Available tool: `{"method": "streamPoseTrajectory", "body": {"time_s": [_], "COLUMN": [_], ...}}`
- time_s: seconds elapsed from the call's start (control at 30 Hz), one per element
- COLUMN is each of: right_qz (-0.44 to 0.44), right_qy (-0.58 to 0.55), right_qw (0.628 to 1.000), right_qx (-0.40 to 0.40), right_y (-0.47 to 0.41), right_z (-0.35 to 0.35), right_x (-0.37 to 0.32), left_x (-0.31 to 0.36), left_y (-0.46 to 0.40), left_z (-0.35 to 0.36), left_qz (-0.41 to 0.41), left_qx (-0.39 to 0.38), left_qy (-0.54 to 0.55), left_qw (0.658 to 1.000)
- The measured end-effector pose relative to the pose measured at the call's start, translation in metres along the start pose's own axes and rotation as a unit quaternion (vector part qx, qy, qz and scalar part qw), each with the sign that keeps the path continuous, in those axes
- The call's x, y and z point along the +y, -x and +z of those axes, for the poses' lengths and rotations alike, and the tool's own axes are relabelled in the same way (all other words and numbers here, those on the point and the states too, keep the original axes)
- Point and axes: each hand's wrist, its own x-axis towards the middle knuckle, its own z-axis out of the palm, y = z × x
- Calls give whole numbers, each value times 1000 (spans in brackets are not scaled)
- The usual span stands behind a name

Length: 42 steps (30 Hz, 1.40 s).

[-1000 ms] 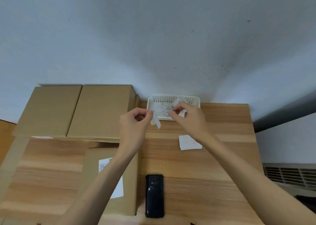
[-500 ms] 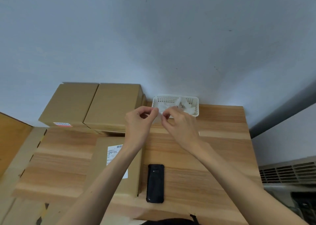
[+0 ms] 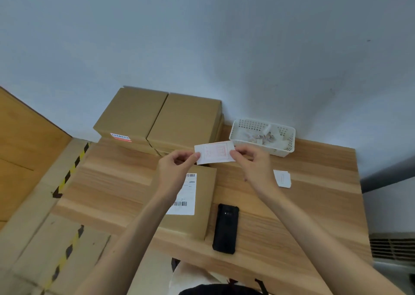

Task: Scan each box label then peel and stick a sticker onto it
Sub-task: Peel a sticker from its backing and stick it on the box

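A white sticker [image 3: 214,152] with faint red print is stretched flat between both hands above the table. My left hand [image 3: 177,165] pinches its left edge and my right hand [image 3: 253,163] pinches its right edge. Below them lies a flat cardboard box [image 3: 202,196] with a white barcode label [image 3: 185,196] on top, partly hidden by my left forearm. A black handheld scanner [image 3: 225,228] lies face down to the right of the box.
Two stacks of cardboard boxes [image 3: 161,117] stand at the back left against the wall. A white perforated basket [image 3: 262,136] with paper scraps sits at the back. Another white sticker sheet [image 3: 282,178] lies on the wooden table [image 3: 314,205] to the right.
Both hands came back from the basket toward the box. The sticker, earlier bunched between the fingers, is now held out flat. The camera view has shifted left and down.
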Motion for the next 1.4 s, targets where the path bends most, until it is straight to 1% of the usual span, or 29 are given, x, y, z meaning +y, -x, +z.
{"method": "streamPoseTrajectory", "body": {"time_s": [0.13,0.37,0.5,0.63,0.7,0.87,1.0,1.23,1.4], "right_qz": [28,95,137,155,167,210,234,266,269], "right_qy": [1,110,185,273,296,302,318,332,351], "right_qw": [1000,989,973,949,940,928,916,903,896], "right_qx": [0,4,2,-5,-12,-55,-69,-66,-50], "right_y": [4,13,31,58,71,88,88,86,86], "right_z": [36,106,146,179,195,233,259,279,282], "right_x": [9,42,67,90,99,121,129,138,141], "left_x": [-16,-75,-118,-160,-175,-201,-217,-240,-244], "left_y": [-12,-43,-49,-50,-51,-59,-65,-71,-77], "left_z": [-30,-77,-97,-119,-130,-157,-174,-187,-185], "left_qz": [-17,-57,-79,-106,-110,-107,-117,-141,-119], "left_qx": [-23,-60,-85,-124,-138,-154,-157,-162,-183], "left_qy": [30,-28,-58,-93,-115,-158,-183,-202,-230], "left_qw": [999,996,992,982,978,969,963,956,948]}}
